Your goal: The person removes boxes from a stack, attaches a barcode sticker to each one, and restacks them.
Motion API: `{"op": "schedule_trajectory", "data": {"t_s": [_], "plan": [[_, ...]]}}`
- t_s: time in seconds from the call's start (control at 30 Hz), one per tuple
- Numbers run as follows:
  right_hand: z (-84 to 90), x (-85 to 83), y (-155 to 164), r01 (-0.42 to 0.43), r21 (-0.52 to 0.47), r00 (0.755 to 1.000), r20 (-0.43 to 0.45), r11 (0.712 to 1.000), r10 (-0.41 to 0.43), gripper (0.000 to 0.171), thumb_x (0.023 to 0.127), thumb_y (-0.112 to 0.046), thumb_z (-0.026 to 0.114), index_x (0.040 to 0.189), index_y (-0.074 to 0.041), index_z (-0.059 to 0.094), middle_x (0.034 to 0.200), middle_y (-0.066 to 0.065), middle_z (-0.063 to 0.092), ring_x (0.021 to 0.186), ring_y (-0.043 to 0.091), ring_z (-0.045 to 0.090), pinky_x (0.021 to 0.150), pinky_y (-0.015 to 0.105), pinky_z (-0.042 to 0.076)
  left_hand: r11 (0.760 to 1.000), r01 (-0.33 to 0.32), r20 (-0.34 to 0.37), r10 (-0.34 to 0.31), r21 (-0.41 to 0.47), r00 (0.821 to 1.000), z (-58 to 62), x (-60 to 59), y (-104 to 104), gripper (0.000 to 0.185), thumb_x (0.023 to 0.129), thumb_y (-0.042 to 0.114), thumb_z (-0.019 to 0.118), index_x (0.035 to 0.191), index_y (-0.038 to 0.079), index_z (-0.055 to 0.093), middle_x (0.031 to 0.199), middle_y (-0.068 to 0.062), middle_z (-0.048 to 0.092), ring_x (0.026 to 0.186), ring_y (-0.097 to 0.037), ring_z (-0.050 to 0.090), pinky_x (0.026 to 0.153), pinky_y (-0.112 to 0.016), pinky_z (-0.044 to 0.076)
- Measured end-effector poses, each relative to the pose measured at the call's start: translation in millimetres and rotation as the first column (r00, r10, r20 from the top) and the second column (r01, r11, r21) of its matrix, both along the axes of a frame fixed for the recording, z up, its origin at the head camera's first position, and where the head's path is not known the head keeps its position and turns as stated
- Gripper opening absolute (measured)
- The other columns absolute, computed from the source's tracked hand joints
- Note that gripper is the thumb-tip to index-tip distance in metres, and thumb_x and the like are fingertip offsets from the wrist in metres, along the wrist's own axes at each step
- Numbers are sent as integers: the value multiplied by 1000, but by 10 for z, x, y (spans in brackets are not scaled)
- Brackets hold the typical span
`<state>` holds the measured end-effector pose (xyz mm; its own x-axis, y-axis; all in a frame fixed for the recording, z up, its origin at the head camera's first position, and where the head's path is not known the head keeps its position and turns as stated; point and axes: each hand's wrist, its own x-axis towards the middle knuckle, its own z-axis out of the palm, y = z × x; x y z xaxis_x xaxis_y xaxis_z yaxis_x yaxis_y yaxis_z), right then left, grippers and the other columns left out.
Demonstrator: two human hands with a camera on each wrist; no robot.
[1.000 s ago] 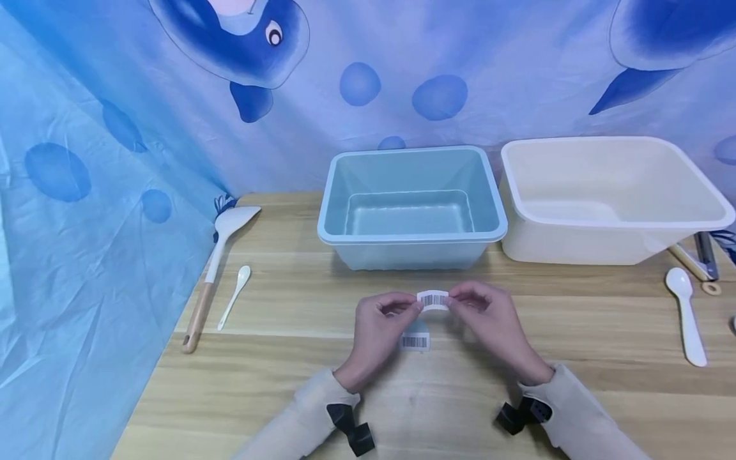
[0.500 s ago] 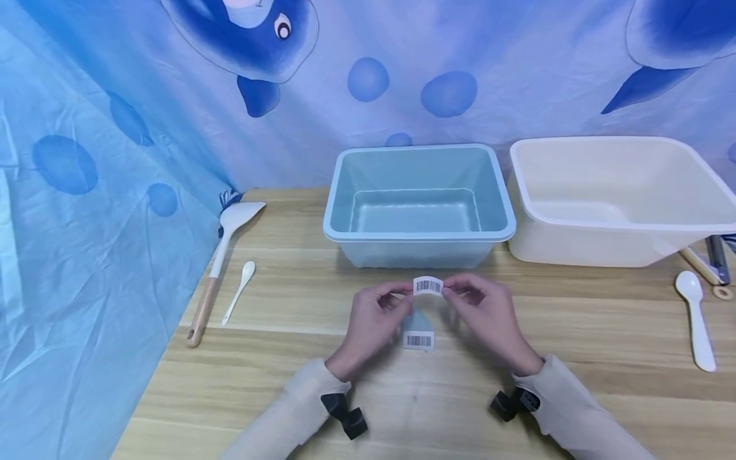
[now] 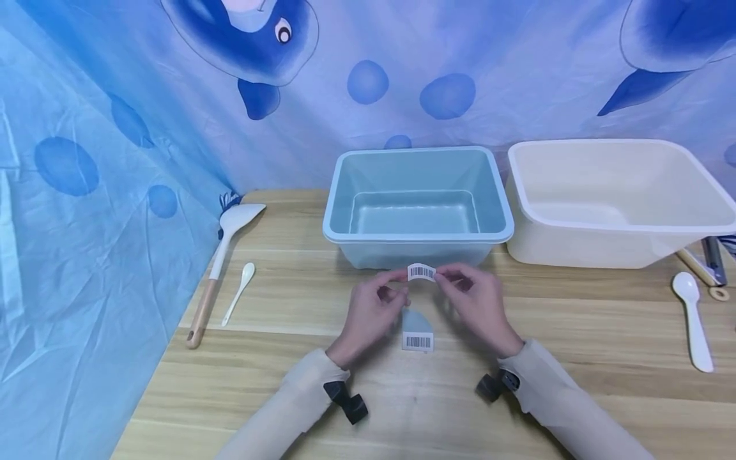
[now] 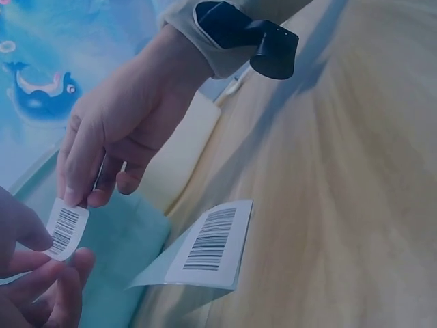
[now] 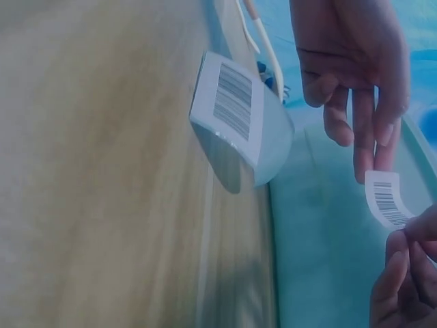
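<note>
A small white barcode sticker (image 3: pixel 421 273) is stretched between my two hands, just in front of the blue bin (image 3: pixel 418 238), and bows slightly. My right hand (image 3: pixel 474 300) pinches its right end between thumb and index finger. At the left end are the fingertips of my left hand (image 3: pixel 370 313), its thumb lower down in the head view. Below, on the table, a curled bluish backing piece (image 3: pixel 415 321) carries a second barcode sticker (image 3: pixel 418 342). In the left wrist view the held sticker (image 4: pixel 67 229) shows its printed face; the right wrist view shows it curved (image 5: pixel 386 199).
A white bin (image 3: pixel 575 246) stands right of the blue one. A white spatula with a wooden handle (image 3: pixel 215 275) and a small white spoon (image 3: pixel 238 294) lie left. At right lies another white spoon (image 3: pixel 694 322), beside a small ring (image 3: pixel 719 294).
Both hands have moved the sticker away from the body, up to the blue bin's front. The left thumb has dropped away from the sticker. The backing piece stays on the table, now more exposed.
</note>
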<state>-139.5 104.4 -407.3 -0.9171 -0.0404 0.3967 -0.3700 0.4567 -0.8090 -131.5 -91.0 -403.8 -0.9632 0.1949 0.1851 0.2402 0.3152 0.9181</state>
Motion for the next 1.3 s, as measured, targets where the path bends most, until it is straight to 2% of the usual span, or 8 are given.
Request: {"op": "schedule_trajectory", "data": {"t_s": [0.2, 0.3, 0.5, 0.6, 0.83, 1.03, 1.3], "plan": [[-40, -85, -73, -13, -5, 999, -47, 1000, 13, 15, 82, -2, 73, 98, -2, 73, 87, 12, 75, 62, 10, 63, 57, 19, 53, 1000, 3, -4, -3, 7, 1000, -25, -81, 4, 38, 87, -4, 62, 125, 2, 62, 105, -24, 68, 69, -35, 70, 43, -19, 46], [-60, -102, -98, -16, -4, 998, -58, 1000, 16, 17, 82, -2, 73, 100, -3, 73, 88, 12, 75, 60, 11, 63, 55, 19, 53, 1000, -9, 6, 9, -12, 1000, -24, -103, 7, 40, 87, -3, 61, 127, 2, 60, 113, -23, 66, 70, -31, 70, 47, -20, 50], [-89, -111, -107, -15, 17, 999, -52, 1000, 16, 21, 82, -1, 73, 103, -5, 73, 91, 10, 75, 67, 13, 66, 59, 19, 54, 996, -42, -3, 42, -77, 999, -43, -136, 18, 43, 86, 0, 63, 129, 3, 59, 121, -15, 64, 70, -17, 68, 56, -23, 55], [-92, -113, -106, -15, 26, 999, -38, 1000, 16, 21, 83, -2, 72, 103, -5, 73, 92, 10, 74, 70, 15, 67, 61, 19, 55, 995, -42, -5, 42, -88, 999, -46, -146, 19, 43, 86, 0, 63, 129, 3, 59, 122, -14, 64, 70, -16, 68, 58, -22, 55], [-95, -130, -108, -6, 32, 1000, -21, 999, 7, 22, 83, -4, 72, 106, -5, 72, 95, 11, 74, 73, 16, 68, 64, 19, 55, 996, -35, -18, 34, -81, 999, -52, -165, 23, 44, 85, -1, 63, 129, 2, 58, 119, -16, 64, 71, -21, 70, 57, -22, 55], [-111, -139, -100, -4, 30, 1000, -12, 1000, 4, 23, 83, -4, 72, 107, -6, 72, 97, 10, 74, 75, 16, 68, 64, 20, 55, 995, -39, -40, 35, -93, 999, -63, -174, 22, 44, 84, -1, 64, 128, 2, 59, 118, -15, 64, 70, -17, 70, 58, -21, 55], [-119, -142, -85, 4, 31, 1000, 1, 1000, -4, 25, 83, -5, 72, 108, -5, 71, 98, 11, 74, 74, 17, 68, 64, 21, 55, 996, -31, -33, 28, -84, 999, -65, -168, 7, 44, 85, -1, 63, 129, 1, 58, 119, -18, 62, 72, -21, 71, 61, -21, 56]]}}
